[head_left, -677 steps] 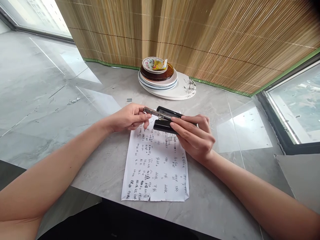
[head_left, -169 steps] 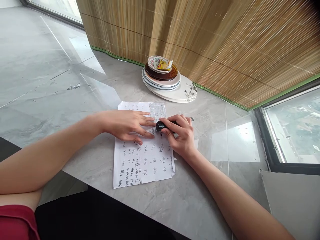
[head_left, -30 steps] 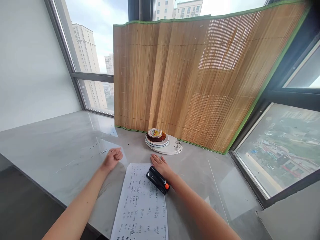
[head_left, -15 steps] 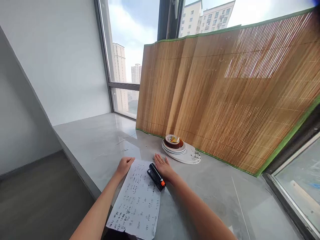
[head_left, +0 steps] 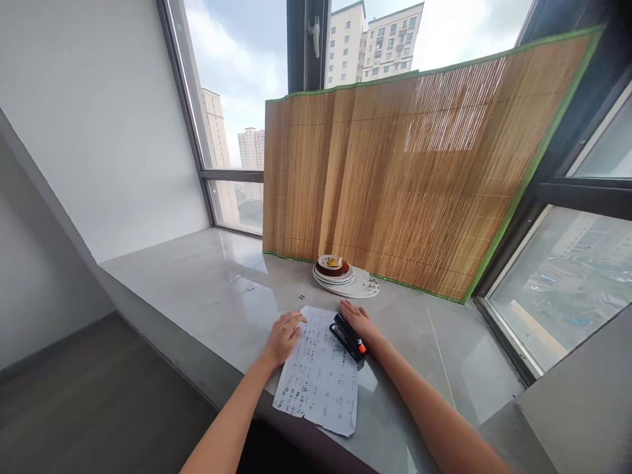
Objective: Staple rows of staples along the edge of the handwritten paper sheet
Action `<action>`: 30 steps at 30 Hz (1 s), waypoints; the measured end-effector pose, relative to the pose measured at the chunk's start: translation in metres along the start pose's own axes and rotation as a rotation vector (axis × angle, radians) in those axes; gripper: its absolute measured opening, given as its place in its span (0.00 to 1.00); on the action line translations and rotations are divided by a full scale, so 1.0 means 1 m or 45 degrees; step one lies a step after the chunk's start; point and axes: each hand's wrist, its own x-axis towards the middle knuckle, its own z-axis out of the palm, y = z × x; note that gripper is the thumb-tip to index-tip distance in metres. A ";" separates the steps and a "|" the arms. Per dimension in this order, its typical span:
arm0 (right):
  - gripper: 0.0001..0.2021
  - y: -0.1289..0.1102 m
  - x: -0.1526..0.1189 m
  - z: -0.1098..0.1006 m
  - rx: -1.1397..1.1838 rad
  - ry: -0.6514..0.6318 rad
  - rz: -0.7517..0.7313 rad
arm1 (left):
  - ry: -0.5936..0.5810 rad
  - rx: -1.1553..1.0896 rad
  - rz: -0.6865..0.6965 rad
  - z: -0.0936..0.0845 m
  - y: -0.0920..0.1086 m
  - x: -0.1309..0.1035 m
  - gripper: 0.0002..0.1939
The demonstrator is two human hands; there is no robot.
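Resting at the upper left edge of the paper (head_left: 316, 385), the left hand (head_left: 285, 337) has its fingers loosely bent, with the fingertips by the corner; whether they pinch the sheet, I cannot tell. The right hand (head_left: 359, 321) lies open and palm down on the sill (head_left: 395, 303), fingers stretched away from the person, just beside the stapler (head_left: 348, 338); whether hand and stapler touch is unclear. The stapler, black with an orange part (head_left: 362, 347) at its near end, lies slantwise over the upper right part of the paper, its near end reaching the sheet's right edge. Handwriting covers the paper, which lies on the sill with its uneven lower edge toward the person. Two small dark pieces (head_left: 301, 297) lie on the sill just beyond the paper's upper left corner. Farther back, well apart from the left hand, stand stacked plates (head_left: 334, 279), the largest white and oval with a dark plant pattern at its right; a yellow packet (head_left: 333, 262) rests in the small top dish (head_left: 323, 262). Behind them a slatted blind (head_left: 370, 184) with green edging stands upright before the windows (head_left: 237, 85).
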 end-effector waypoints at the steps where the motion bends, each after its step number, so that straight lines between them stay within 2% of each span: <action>1: 0.25 -0.002 0.000 -0.001 0.095 0.117 0.019 | -0.115 0.042 0.021 0.005 0.011 -0.007 0.20; 4: 0.18 -0.005 -0.001 -0.007 0.332 0.354 0.077 | -0.341 0.140 -0.027 0.009 0.031 -0.022 0.26; 7: 0.21 -0.001 -0.009 -0.017 0.453 0.404 0.156 | -0.398 0.196 -0.040 0.005 0.034 -0.027 0.28; 11: 0.32 0.001 -0.041 -0.026 0.622 0.422 0.229 | -0.408 0.247 -0.029 0.003 0.031 -0.025 0.28; 16: 0.22 -0.013 -0.083 -0.022 0.652 0.278 -0.038 | -0.390 0.273 -0.022 0.005 0.031 -0.022 0.26; 21: 0.12 -0.013 -0.089 -0.018 0.662 0.335 -0.008 | -0.399 0.325 -0.064 0.007 0.043 -0.025 0.26; 27: 0.14 -0.006 -0.090 -0.021 0.854 0.439 -0.037 | -0.345 0.391 -0.197 0.035 0.072 -0.029 0.27; 30: 0.16 -0.007 -0.088 -0.021 0.900 0.436 0.001 | -0.342 0.353 -0.162 0.048 0.079 -0.031 0.28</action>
